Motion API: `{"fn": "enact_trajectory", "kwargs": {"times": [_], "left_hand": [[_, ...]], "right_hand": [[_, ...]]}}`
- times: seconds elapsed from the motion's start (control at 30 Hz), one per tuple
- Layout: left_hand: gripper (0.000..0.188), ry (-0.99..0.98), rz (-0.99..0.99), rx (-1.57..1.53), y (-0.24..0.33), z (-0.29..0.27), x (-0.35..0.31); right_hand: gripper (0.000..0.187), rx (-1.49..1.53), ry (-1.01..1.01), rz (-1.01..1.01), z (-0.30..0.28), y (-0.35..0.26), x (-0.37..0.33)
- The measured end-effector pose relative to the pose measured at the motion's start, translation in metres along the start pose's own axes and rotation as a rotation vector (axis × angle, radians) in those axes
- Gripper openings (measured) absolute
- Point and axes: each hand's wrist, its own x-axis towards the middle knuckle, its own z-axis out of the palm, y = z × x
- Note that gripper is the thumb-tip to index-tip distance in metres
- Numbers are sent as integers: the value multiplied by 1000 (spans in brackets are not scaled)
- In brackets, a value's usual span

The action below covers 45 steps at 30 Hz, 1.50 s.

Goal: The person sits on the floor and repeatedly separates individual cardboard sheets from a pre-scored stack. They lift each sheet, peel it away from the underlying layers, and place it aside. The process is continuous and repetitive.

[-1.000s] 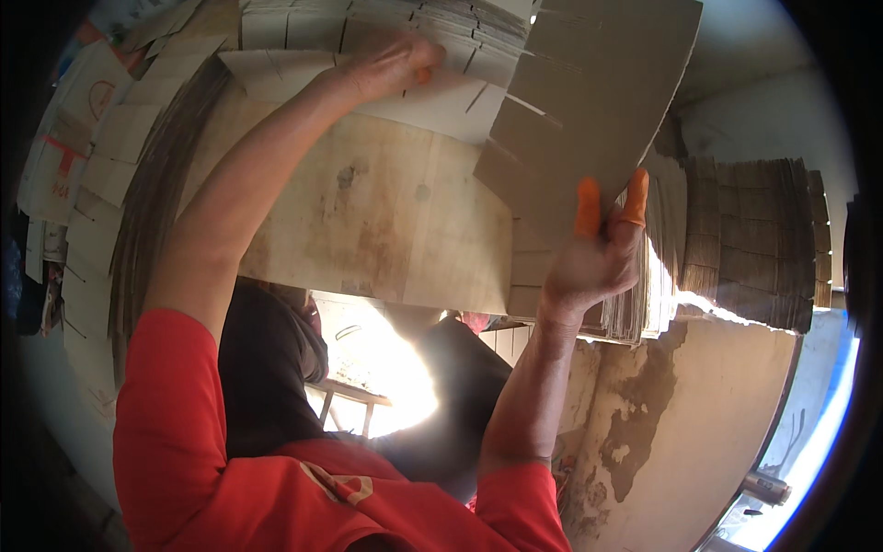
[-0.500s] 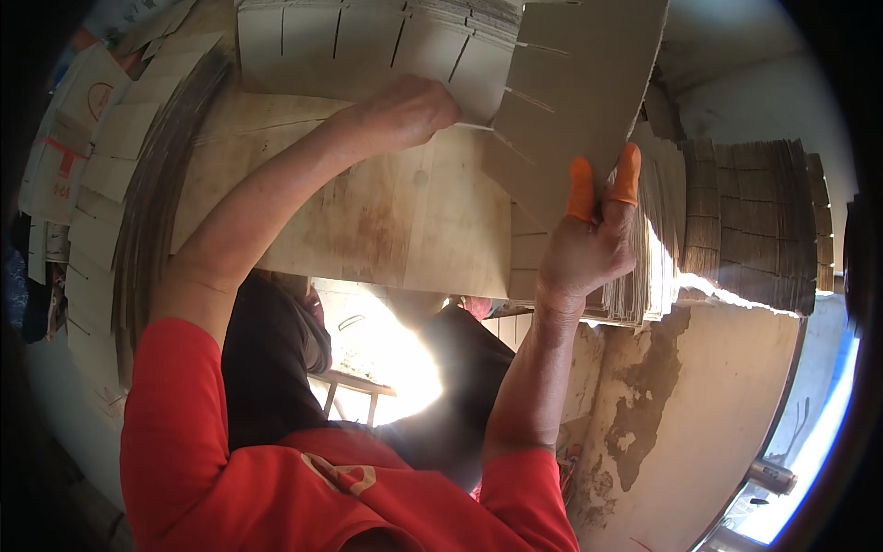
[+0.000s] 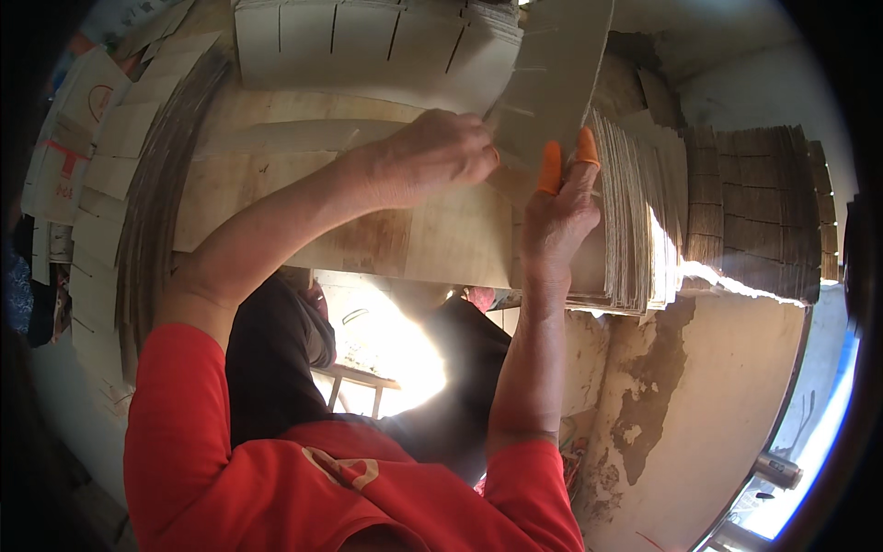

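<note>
My right hand (image 3: 563,207), with orange finger cots on two fingers, grips a slotted cardboard sheet (image 3: 556,78) held up on edge. Slits run in from the sheet's left side. My left hand (image 3: 437,156) is closed just left of the sheet, its knuckles up and a bit of orange showing at a fingertip. A long cardboard strip (image 3: 285,136) with a slit runs behind my left wrist toward the sheet. My left fingers seem to pinch it, though their tips are mostly hidden.
A stack of slotted cardboard (image 3: 368,46) stands at the back of the wooden board (image 3: 441,244). Upright sheets (image 3: 635,221) crowd the right side, with darker bundles (image 3: 759,207) beyond. More cardboard (image 3: 161,175) is piled at the left. A peeling wall (image 3: 717,386) is at lower right.
My left hand has moved right and slightly down, closer to the sheet. My right hand has shifted left and a little up, taking the sheet with it.
</note>
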Motion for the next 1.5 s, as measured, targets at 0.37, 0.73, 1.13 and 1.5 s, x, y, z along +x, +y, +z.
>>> {"fn": "enact_trajectory", "kwargs": {"times": [0.37,0.73,1.13,1.5], "left_hand": [[36,122,-318,-215,-23,-27,-4],[42,95,-506,444,-190,49,-4],[25,265,-355,43,-180,34,-15],[13,290,-298,337,-166,25,-11]], "right_hand": [[36,34,-36,-73,4,1,-14],[39,10,130,-207,14,-3,-10],[34,32,170,-305,9,-13,-8],[40,55,164,-270,4,-11,-10]]}}
